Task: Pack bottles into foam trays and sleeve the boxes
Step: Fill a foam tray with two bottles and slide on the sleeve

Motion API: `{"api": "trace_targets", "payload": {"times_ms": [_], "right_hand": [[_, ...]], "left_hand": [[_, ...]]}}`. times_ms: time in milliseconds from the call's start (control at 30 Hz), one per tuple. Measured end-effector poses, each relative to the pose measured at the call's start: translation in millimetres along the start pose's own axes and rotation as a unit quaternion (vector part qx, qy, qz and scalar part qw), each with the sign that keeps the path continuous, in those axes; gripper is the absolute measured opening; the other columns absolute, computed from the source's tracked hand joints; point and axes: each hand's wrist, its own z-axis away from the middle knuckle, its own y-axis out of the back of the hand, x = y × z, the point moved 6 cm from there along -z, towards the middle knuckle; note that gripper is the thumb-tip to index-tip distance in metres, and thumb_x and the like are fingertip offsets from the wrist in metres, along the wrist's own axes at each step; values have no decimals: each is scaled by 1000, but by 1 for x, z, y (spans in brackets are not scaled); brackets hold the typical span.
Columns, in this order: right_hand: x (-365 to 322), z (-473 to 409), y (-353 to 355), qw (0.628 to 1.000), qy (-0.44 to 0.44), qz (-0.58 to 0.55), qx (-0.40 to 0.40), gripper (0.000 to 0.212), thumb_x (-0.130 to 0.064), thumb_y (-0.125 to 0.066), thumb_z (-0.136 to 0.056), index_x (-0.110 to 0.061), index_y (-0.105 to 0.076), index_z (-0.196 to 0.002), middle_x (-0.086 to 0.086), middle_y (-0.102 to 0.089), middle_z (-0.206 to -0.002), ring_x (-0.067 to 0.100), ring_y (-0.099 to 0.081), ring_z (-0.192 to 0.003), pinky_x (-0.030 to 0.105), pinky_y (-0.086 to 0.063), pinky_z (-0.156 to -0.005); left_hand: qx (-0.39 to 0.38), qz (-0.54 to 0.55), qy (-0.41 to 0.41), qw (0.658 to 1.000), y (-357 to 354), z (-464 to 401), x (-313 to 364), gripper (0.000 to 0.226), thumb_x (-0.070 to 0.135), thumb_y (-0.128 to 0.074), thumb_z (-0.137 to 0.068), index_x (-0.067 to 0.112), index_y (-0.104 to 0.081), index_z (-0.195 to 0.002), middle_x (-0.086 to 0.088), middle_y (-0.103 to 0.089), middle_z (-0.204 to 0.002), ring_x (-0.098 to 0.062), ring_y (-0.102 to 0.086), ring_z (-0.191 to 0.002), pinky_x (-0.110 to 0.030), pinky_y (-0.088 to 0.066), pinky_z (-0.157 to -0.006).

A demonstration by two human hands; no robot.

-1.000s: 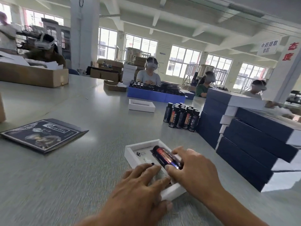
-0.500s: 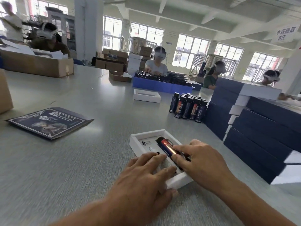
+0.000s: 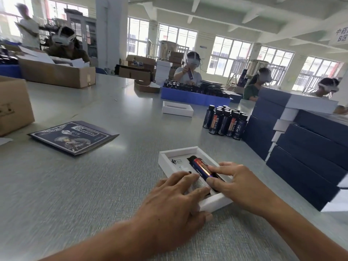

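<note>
The right hand (image 3: pixel 243 185) pinches a dark bottle (image 3: pixel 202 167) lying in the white foam tray (image 3: pixel 212 202) on the tabletop (image 3: pixel 75 185). The left hand (image 3: pixel 175 202) rests flat on the tray, its fingers straight.

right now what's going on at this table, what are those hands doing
A person is packing bottles into a white foam tray on the grey table. The right hand pinches a dark bottle lying in the tray, seating it in its slot. The left hand rests flat on the tray's near side. More bottles stand upright behind, beside stacked navy boxes. A flat printed sleeve lies to the left, unused.
</note>
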Motion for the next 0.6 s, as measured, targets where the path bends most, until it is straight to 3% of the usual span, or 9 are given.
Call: {"api": "trace_targets", "payload": {"times_ms": [100, 200, 300, 400, 500, 600], "right_hand": [[3, 0, -2, 1000, 1, 7, 3, 47, -46, -65, -89, -35, -59, -135, -10, -47, -140, 11, -47, -127, 31, -37, -105], [6, 2, -1, 1000, 8, 9, 18, 44, -49, -64, -88, -39, -60, -131, -17, -52, -128, 7, -51, -115, 21, -38, -92], [7, 5, 1, 1000, -7, 16, 22, 42, -58, -61, -84, -51, -59, -126, -14, -50, -140, 10, -50, -118, 32, -39, -98], [2, 8, 0, 1000, -22, -2, 12, 38, -73, -51, -69, -68, -51, -107, -18, -49, -136, 10, -48, -116, 36, -36, -102], [-2, 9, 2, 1000, -11, -18, 12, 33, -74, -52, -61, -76, -49, -94, -17, -53, -135, 8, -47, -111, 37, -37, -104], [-4, 12, 5, 999, -5, -31, -8, 33, -71, -58, -61, -88, -45, -86, -25, -51, -129, 7, -47, -113, 36, -37, -100]], "left_hand": [[-6, -1, -2, 1000, 0, -1, 1, 66, 71, -28, -91, 42, -20, -150, 10, -15, -161, -7, 0, -146, -37, -15, -116], [5, 34, -1, 999, 4, -2, 3, 63, 73, -24, -90, 44, -24, -145, 8, -23, -159, -13, -12, -146, -42, -22, -115], [106, 36, 24, 993, 18, -6, -15, 55, 69, -22, -94, 42, -38, -140, 5, -34, -155, -19, -31, -141, -42, -28, -111], [178, -46, 172, 968, 44, -7, -80, 54, 59, -26, -98, 34, -46, -141, 1, -35, -155, -22, -30, -142, -43, -23, -114], [123, -89, 364, 919, 55, 18, -165, 56, 50, -40, -97, 26, -39, -147, -6, -22, -160, -25, -16, -147, -48, -16, -118], [38, -71, 484, 871, 49, 46, -212, 67, 55, -35, -96, 22, -24, -154, -11, -8, -163, -29, -3, -150, -52, -11, -118]]}}
